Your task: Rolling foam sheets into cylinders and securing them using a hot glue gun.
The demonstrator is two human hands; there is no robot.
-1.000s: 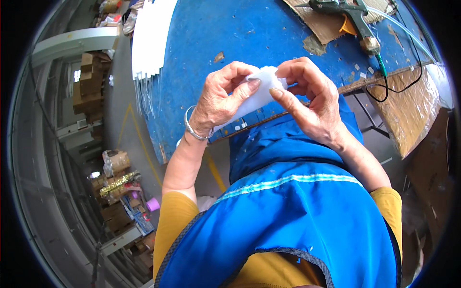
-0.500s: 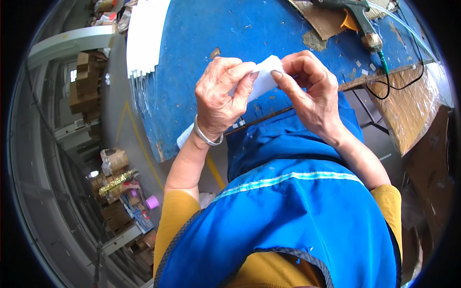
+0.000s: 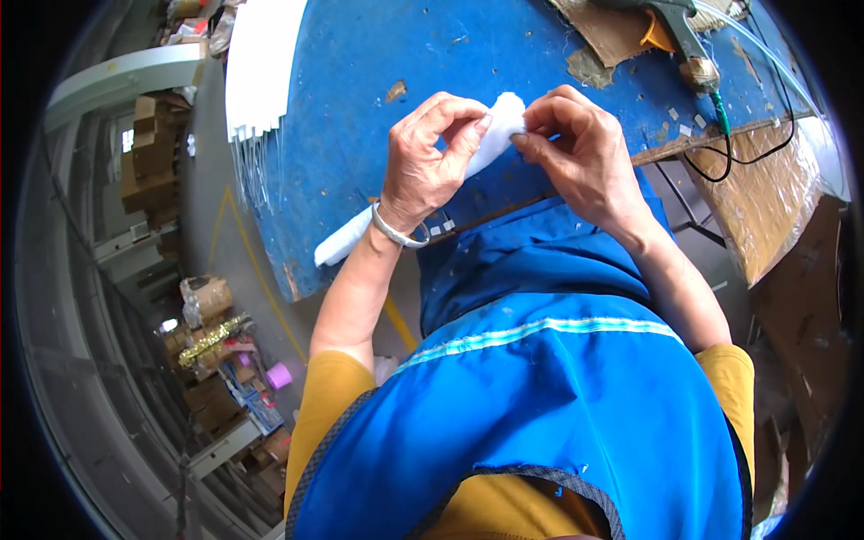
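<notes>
White strip pinched at its upper end by both hands, now drawn out long over the blue table.

Head view: white strip (image 3: 490, 135), soft and flat, runs slantwise from the fingertips down past the left wrist, its lower end (image 3: 337, 247) lying near the table's front edge; half a second ago that tail showed only as a short stub beside the wrist, and a second ago the piece sat bunched between the palms, so it has been unfolded or pulled out to its length. Left hand (image 3: 430, 157) is closed narrow, thumb and forefinger nipping the strip's top; right hand (image 3: 580, 148) is likewise closed on the same end, fingers curled, touching the left. Blue table (image 3: 360, 72) carries a stack of white sheets (image 3: 256, 72) at its left and a glue gun (image 3: 670, 31) on cardboard (image 3: 612, 27), well apart from the hands.
</notes>
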